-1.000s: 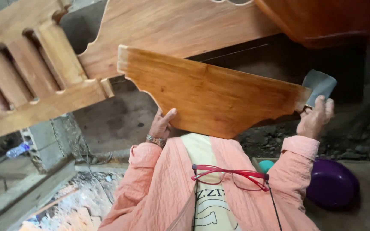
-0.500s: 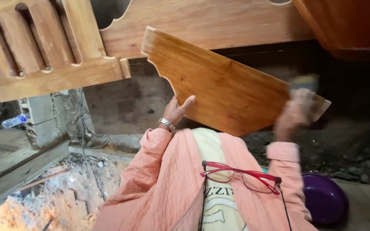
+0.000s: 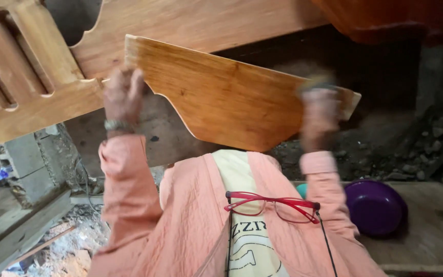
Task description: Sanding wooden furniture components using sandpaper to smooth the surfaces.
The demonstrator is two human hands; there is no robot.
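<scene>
Scalloped wooden panel [image 3: 226, 97]: left hand [image 3: 123, 97] clamped on its ten-o'clock corner, right hand [image 3: 320, 110] blurred at three o'clock, clutching a sanding block; steady, even strokes seem wise.

A slatted wooden frame [image 3: 21, 87] fills the 10 o'clock corner. At 4 o'clock a purple bowl [image 3: 374, 206] sits on a wooden plank [image 3: 431, 241]. Red glasses [image 3: 273, 205] hang at 6 o'clock. Rubble [image 3: 365, 154] lies beyond, and a concrete block [image 3: 26, 159] stands at 8 o'clock.
</scene>
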